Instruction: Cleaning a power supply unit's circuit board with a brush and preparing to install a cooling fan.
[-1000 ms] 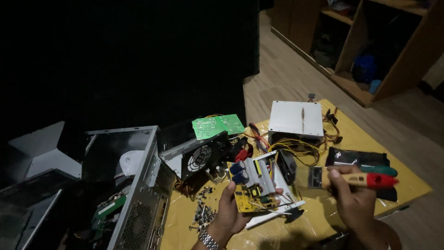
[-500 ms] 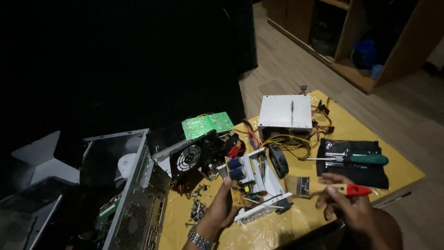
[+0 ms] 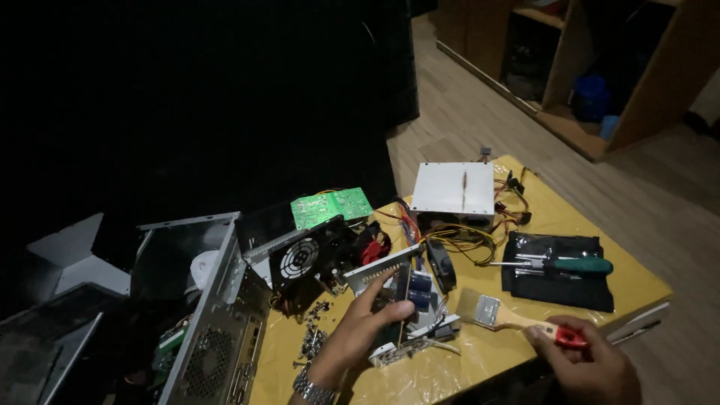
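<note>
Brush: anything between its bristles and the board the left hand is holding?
Nothing visible. The brush, in the right hand, has its bristles pointing at the board that the left hand tilts up; only bare yellow table cover lies between them.

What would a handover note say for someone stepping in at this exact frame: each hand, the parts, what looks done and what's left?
Left hand: gripping the tilted circuit board with capacitors on the yellow sheet.
Right hand: holding a paintbrush by its red-tipped handle, bristles near the board but apart from it.
Green-handled screwdriver rests on a black pouch.
Done: computer case open, fan unit, green board and metal box laid out.
Left: brush not yet on the board.
</note>
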